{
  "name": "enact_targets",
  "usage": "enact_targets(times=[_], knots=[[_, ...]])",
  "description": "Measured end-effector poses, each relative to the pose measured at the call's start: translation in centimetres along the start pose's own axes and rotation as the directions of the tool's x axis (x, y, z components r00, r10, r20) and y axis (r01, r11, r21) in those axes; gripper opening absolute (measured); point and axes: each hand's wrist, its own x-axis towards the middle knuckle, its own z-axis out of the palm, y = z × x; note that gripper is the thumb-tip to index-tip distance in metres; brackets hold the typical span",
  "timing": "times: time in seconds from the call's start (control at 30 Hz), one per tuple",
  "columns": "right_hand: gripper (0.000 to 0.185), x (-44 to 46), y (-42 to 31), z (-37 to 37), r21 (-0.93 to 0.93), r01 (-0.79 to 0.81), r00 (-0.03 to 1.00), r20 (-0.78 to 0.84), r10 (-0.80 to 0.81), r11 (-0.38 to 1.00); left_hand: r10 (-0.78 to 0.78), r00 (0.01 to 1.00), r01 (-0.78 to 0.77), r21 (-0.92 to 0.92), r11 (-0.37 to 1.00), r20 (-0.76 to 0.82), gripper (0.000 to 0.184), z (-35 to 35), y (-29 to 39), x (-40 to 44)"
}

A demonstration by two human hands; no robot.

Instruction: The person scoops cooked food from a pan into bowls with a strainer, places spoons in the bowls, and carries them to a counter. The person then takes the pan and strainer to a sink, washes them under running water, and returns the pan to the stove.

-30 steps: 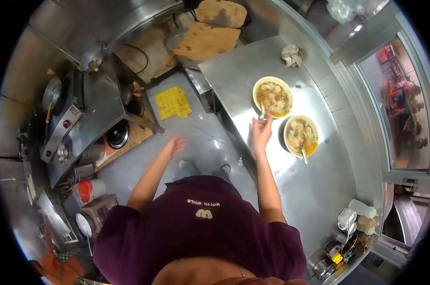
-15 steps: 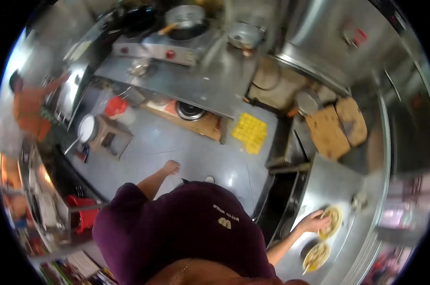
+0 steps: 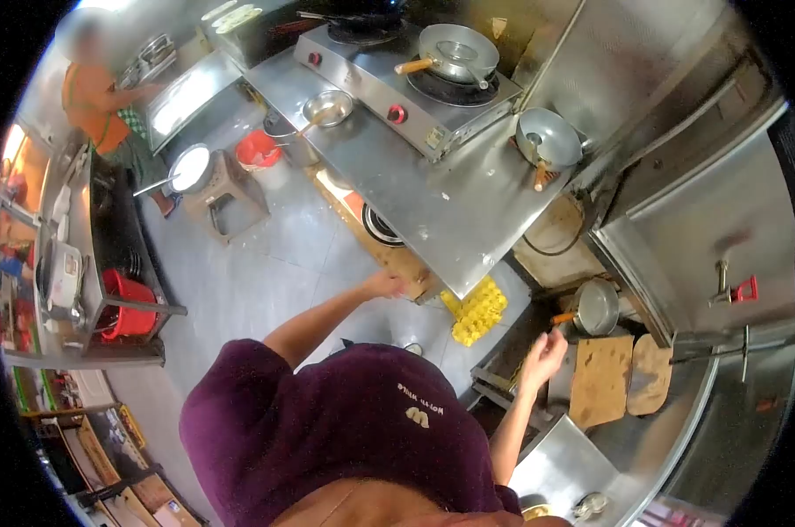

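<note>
My left hand [image 3: 384,284] reaches forward beside the near edge of the steel counter [image 3: 433,211], its fingers loosely stretched and a little blurred, with nothing seen in them. My right hand [image 3: 545,351] is raised in front of me on the right, fingers loosely bent and apart, holding nothing. Closest to it are a metal pan with a wooden handle [image 3: 596,307] and two worn wooden boards [image 3: 601,382]. A bowl with a yellow rim [image 3: 536,509] shows only in part at the bottom edge, on the steel worktop [image 3: 560,457].
A gas stove [image 3: 397,83] carries a wok [image 3: 441,44]; another pan [image 3: 547,140] stands beside it. A metal bowl [image 3: 327,107] sits on the counter. A yellow mat [image 3: 478,312] lies on the floor. A stool [image 3: 226,206] and a person in orange [image 3: 94,97] are at left.
My right hand has left the bowl on the worktop and moved forward. My left hand has reached forward and right, toward the counter. The view has turned, bringing the stove closer.
</note>
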Motion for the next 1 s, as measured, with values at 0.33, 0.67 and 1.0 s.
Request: enact_targets(times=[0.33, 0.67, 1.0], knots=[[0.025, 19.9, -3.3, 19.5, 0.237, 0.008, 0.986, 0.158, -0.046, 0.972, -0.074, 0.974, 0.031, -0.197, 0.980, -0.215, 0.026, -9.1, 9.6, 2.7], [0.036, 32.4, -18.3, 32.7, 0.636, -0.543, 0.805, 0.581, 0.123, 0.549, 0.144, 0.870, -0.304, -0.285, 0.909, -0.471, 0.037, -27.1, 29.9, 15.0], [0.025, 43.0, -21.4, 39.1, 0.105, -0.133, 0.649, 0.761, 0.007, 0.986, -0.023, 0.997, 0.042, -0.301, 0.953, 0.067, 0.021, -27.6, 39.6, 23.2]])
